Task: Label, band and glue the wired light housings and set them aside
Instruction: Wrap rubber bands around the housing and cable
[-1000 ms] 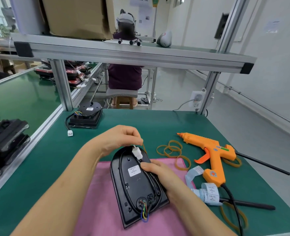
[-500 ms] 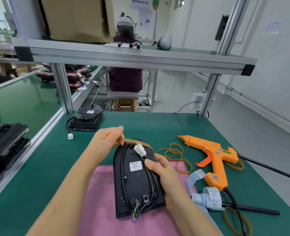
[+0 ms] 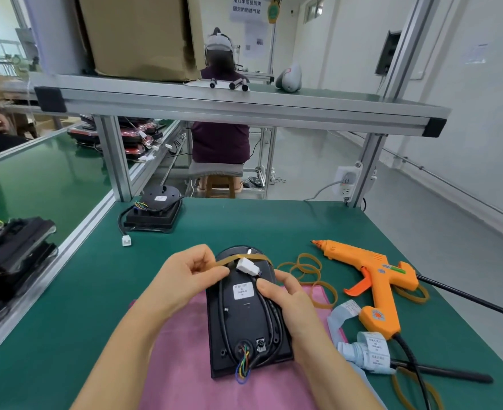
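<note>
The green table [image 3: 244, 226] carries a pink cloth [image 3: 179, 365] at its near edge. A black light housing [image 3: 244, 321] lies back-up on the cloth, with its rounded end pointing away from the person. A second housing [image 3: 155, 214] sits well apart at the far left corner of the table. An orange glue gun [image 3: 374, 279] lies on its side to the right.

The left hand [image 3: 185, 279] is closed, with its thumb and fingers pinching one end of a rubber band [image 3: 226, 260] that is stretched across the housing's rounded end. The right hand [image 3: 291, 303] holds the housing's right edge, with its fingers curled round the side and its thumb pressing the black cable down.

A roll of labels [image 3: 371, 353] rests near the gun's handle. Loose rubber bands [image 3: 306, 266] lie between the housing and the gun. A white plug [image 3: 247, 266] sits just under the stretched band, and a white label [image 3: 243, 291] is stuck on below it.
</note>
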